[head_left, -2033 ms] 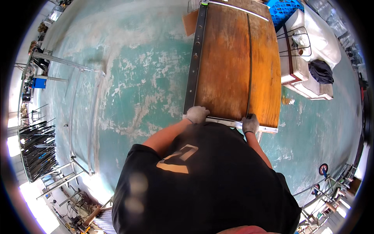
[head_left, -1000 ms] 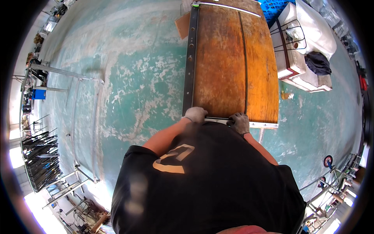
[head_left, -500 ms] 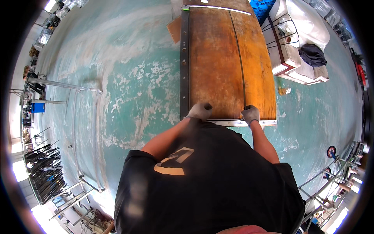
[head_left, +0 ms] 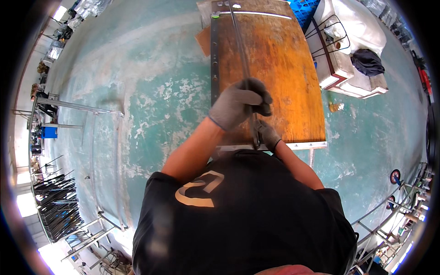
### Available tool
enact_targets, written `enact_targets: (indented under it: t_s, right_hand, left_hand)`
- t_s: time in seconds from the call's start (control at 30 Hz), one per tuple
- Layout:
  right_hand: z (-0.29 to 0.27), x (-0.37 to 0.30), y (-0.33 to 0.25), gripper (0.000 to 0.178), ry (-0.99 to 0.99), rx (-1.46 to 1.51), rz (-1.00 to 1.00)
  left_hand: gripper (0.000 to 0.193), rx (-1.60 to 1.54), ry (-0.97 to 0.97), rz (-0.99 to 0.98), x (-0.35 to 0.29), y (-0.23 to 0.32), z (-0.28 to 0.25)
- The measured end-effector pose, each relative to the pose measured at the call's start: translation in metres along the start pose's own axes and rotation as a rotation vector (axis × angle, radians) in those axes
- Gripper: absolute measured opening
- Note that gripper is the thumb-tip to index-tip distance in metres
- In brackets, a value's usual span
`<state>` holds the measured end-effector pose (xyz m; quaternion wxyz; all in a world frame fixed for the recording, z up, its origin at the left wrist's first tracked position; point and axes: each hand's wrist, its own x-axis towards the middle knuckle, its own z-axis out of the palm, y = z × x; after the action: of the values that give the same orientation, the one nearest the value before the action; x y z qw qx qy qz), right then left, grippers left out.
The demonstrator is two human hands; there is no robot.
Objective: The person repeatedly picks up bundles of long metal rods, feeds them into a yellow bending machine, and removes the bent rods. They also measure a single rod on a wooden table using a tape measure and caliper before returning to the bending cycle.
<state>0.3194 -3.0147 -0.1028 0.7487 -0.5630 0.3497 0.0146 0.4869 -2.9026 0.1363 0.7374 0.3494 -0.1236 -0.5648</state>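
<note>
A long thin dark metal rod [head_left: 240, 48] slants over the wooden tabletop [head_left: 284, 73], its far end close to the table's far left corner. My left hand [head_left: 238, 103], in a grey glove, is raised over the near part of the table with its fingers curled round the rod. Just below and to the right, my gloved right hand [head_left: 269, 135] closes on the rod near its lower end, close to my body. That lower end looks bent, though blur hides its exact shape.
A dark metal strip with holes [head_left: 214, 68] runs along the table's left edge. Across the far end lies a tape measure [head_left: 256, 14] with its blade out. Right of the table stand a blue plastic crate [head_left: 302, 11] and a pale, padded piece of furniture [head_left: 341, 68] with a black cloth [head_left: 368, 63].
The rod has been lifted off the tabletop and swung left. My left hand has risen and moved onto it, while my right hand has shifted left along with it.
</note>
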Motion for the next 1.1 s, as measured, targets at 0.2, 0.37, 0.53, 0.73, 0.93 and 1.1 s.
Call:
enact_targets:
  t_s: [0.2, 0.37, 0.53, 0.73, 0.93, 1.1]
  right_hand:
    - [-0.022, 0.014, 0.016, 0.036, 0.297, 0.255, 0.198]
    - [-0.092, 0.023, 0.048, 0.039, 0.846, -0.548, -0.088]
    - [-0.091, 0.01, 0.05, 0.037, 0.915, -0.65, -0.096]
    - [-0.089, 0.023, 0.06, 0.034, 0.964, -0.717, -0.146]
    - [-0.051, -0.018, 0.005, 0.03, 0.799, -1.322, -0.316]
    - [-0.035, -0.032, 0.044, 0.009, 0.151, -1.23, -0.63]
  left_hand:
    - [0.031, 0.252, 0.242, 0.033, -0.038, 0.012, -0.053]
    - [0.033, 0.696, 0.632, -0.16, -0.025, -0.076, -0.153]
    - [0.039, 1.034, 0.736, -0.191, -0.019, -0.158, -0.226]
    - [0.037, 1.404, 0.783, -0.213, -0.025, -0.16, -0.215]
    - [0.032, 1.689, 0.621, 0.119, -0.029, -0.168, -0.19]
    - [0.025, 1.738, 0.161, -0.054, -0.032, -0.202, -0.193]
